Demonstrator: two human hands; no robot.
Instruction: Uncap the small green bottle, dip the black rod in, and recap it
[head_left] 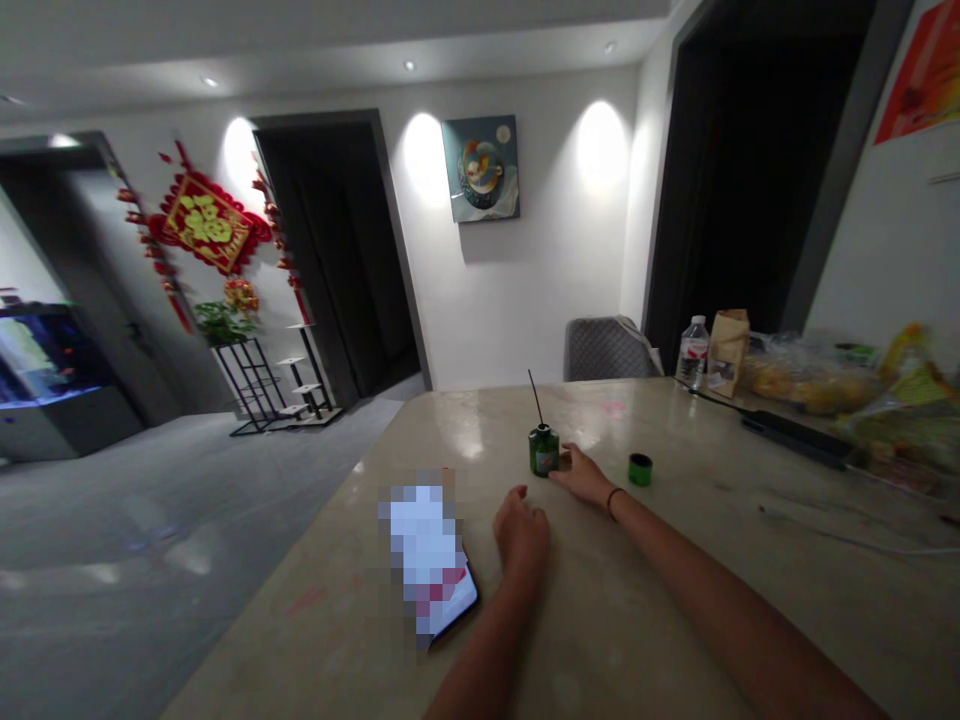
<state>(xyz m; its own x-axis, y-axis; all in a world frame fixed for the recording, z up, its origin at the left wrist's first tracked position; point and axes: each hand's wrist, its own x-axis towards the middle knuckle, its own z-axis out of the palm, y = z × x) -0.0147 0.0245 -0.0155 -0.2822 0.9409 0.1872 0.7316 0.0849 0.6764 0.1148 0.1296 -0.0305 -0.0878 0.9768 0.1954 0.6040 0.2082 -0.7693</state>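
Observation:
A small green bottle [544,455] stands upright on the table, with a thin dark stick [535,397] rising from its neck. At its lower right side, my right hand [583,476] has its thumb and fingers against the glass, holding it. Part of those fingers is hidden by the bottle. My left hand [521,532] rests nearer to me with its fingers curled in, and nothing shows in it. Left of that hand lies a phone [459,612] with a lit screen, mostly blurred out. A green cap [640,470] sits apart, to the right of my right hand.
The stone-look table [337,610] has its left edge beside open floor. On its right side are a water bottle [694,352], a paper bag [729,350], plastic-wrapped food [810,378], a black power strip [795,438] and a white cable [847,542]. A grey chair [609,348] stands beyond.

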